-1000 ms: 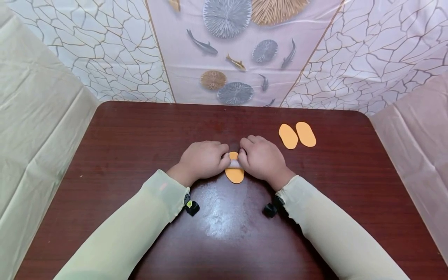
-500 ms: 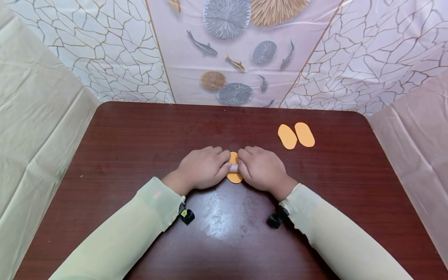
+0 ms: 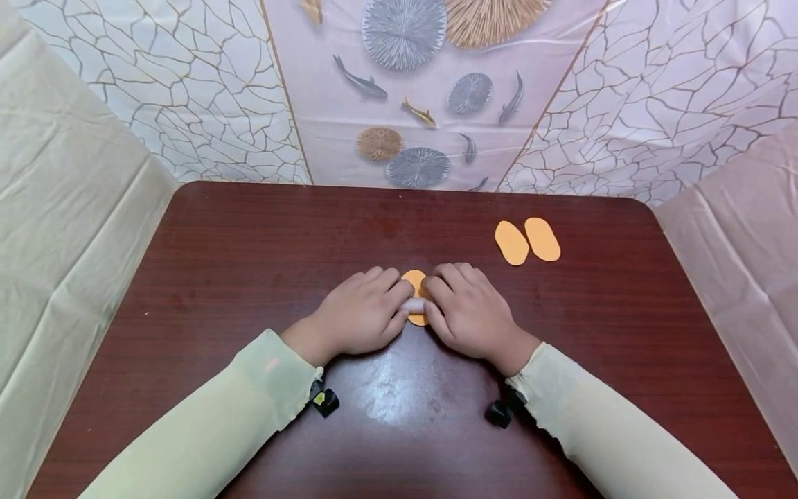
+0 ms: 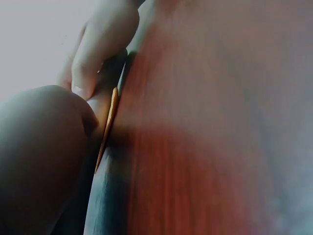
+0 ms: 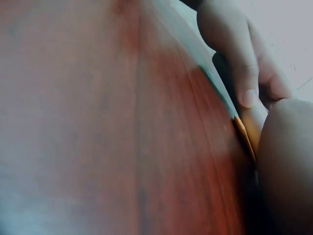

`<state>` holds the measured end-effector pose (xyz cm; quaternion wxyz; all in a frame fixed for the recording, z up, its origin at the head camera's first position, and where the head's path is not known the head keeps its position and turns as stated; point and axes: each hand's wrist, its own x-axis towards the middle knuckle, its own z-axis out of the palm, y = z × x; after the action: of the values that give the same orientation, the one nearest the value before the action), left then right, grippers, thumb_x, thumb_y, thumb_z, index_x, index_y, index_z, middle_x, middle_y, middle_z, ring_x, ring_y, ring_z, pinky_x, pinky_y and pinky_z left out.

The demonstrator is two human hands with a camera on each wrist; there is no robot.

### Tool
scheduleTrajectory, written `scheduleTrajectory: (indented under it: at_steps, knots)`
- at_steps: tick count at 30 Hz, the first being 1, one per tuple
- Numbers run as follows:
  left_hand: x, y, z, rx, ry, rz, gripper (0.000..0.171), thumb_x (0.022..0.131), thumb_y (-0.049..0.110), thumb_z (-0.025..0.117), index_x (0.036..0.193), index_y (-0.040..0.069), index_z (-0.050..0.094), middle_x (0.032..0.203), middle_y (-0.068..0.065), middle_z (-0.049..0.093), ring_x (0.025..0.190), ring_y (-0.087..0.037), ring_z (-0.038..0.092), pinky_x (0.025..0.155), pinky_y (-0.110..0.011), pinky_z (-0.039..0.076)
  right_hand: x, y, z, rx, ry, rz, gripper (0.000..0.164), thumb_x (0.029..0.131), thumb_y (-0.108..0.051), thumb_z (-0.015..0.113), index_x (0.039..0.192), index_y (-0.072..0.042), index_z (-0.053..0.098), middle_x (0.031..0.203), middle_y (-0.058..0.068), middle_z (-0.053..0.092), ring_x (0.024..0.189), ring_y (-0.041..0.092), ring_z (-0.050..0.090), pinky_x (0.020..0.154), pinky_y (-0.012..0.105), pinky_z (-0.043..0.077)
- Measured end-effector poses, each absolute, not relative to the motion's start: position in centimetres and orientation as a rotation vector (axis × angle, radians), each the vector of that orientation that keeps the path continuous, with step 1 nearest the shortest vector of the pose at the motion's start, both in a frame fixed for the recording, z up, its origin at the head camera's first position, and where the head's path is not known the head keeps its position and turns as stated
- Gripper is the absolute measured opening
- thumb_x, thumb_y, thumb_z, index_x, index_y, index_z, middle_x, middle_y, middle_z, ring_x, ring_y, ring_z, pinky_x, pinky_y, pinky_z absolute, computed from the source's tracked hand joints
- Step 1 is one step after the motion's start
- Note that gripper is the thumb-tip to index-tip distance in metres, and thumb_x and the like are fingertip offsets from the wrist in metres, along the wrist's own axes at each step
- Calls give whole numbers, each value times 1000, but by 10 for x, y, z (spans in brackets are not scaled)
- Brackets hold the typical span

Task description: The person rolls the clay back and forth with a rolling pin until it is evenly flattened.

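Note:
A flat orange oval piece of what looks like dough or clay (image 3: 414, 278) lies on the table between my two hands. Across its near half runs a small white rolling pin (image 3: 413, 305), only its middle showing. My left hand (image 3: 361, 310) holds the pin's left part, with fingers bent over it and thumb behind. From the other side my right hand (image 3: 470, 312) holds its right part in the same way. Both wrist views show the oval's thin edge (image 4: 110, 122) low on the table, while the hands hide most of the pin.
Two more flat orange ovals, a left one (image 3: 512, 243) and a right one (image 3: 543, 240), lie side by side at the back right. The dark reddish wood table (image 3: 262, 235) ends at a patterned cloth (image 3: 411, 125) behind, with pale cloth at both sides.
Both hands have drawn toward me, and the rolling pin has rolled from the oval's middle to its near half. The fingers look a little less tightly curled. The two other ovals stay in place.

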<state>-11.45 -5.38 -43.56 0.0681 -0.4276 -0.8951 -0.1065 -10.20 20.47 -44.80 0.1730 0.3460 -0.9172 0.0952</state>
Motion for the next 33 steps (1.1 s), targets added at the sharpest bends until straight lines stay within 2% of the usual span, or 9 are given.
scheduleTrajectory:
  at_steps: [3,7,11,16,21,24,27,30,33]
  knots:
    - [-110,-56,-435,-1301,-2654,-319,19,116,31,50,114,19,64,102,2,56,84,-19,50,70,-35,46,-97,206,-448,986,-2595,269,36,115,-36,43,116,-12,71,121,10,66,110,35,62,98,53,53]
    - [-103,-57,-433,-1279,-2637,-297,16,115,26,54,118,18,67,106,2,60,88,-20,55,71,-36,48,-90,208,-448,1003,-2596,252,35,116,-36,44,116,-12,70,113,8,63,99,33,59,87,50,52]
    - [-94,-56,-431,-1224,-2666,-261,18,116,24,54,124,17,68,109,1,62,90,-21,56,71,-35,46,-82,209,-447,994,-2610,255,30,116,-34,47,121,-12,69,113,7,64,95,31,57,79,46,49]
    - [-82,-53,-430,-1147,-2719,-219,19,117,20,51,127,16,66,117,-1,63,95,-23,56,76,-37,47,-72,208,-444,952,-2647,263,26,115,-30,51,125,-12,66,115,7,63,97,31,56,80,45,48]
    - [-73,-51,-433,-1071,-2759,-247,25,117,19,50,136,15,65,130,-5,65,110,-28,62,90,-46,54,-62,203,-439,882,-2676,250,21,115,-27,57,125,-11,68,118,9,66,105,34,62,84,49,52]
    - [-69,-52,-436,-1037,-2797,-296,31,117,18,48,145,17,62,138,-8,64,123,-31,63,103,-51,56,-56,201,-438,848,-2694,247,22,114,-22,59,130,-9,68,125,12,70,114,36,67,93,54,56]
    - [-66,-55,-439,-1023,-2846,-331,41,118,19,46,158,18,56,153,-12,61,143,-34,60,117,-55,52,-49,202,-438,849,-2729,232,36,113,-22,61,144,-4,65,144,18,70,135,39,68,113,59,55]
    - [-63,-58,-439,-1033,-2908,-335,51,120,26,43,171,18,46,173,-14,51,162,-36,48,128,-57,44,-42,203,-438,859,-2803,198,58,113,-31,63,162,-2,54,169,20,56,160,39,52,130,63,42]
    - [-59,-61,-436,-1058,-2987,-307,64,121,40,42,180,17,30,186,-14,31,174,-35,27,138,-57,29,-35,204,-437,868,-2886,153,76,114,-43,61,174,-3,39,184,18,35,172,39,33,136,64,30]
